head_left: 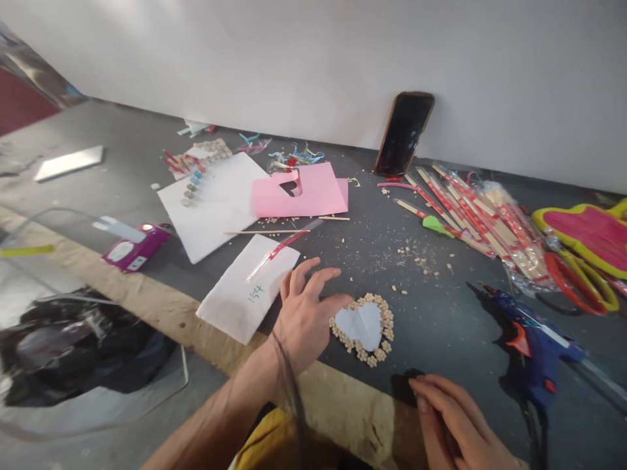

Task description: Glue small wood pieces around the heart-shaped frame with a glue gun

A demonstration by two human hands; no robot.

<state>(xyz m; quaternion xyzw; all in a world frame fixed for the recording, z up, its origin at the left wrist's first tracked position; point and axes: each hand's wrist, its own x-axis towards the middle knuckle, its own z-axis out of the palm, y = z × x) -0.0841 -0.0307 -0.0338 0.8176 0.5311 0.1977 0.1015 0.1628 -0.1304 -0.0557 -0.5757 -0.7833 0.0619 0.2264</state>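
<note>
A heart-shaped piece of white paper lies on the dark table, edged with small tan flower-like pieces. My left hand is open beside it, fingers stretched and apart, with the thumb tip at the heart's upper left edge; I cannot tell if it touches. At the table's near edge, to the lower right of the heart, is my right hand. Its thumb and index finger are closed together, and whatever may be between them is too small to make out. A white card marked 154 lies by my left hand.
A blue glue gun rests at right, near scissors and wrapped chopsticks. A phone leans on the wall. Pink paper, a white sheet and a purple box are to the left. Crumbs are scattered mid-table.
</note>
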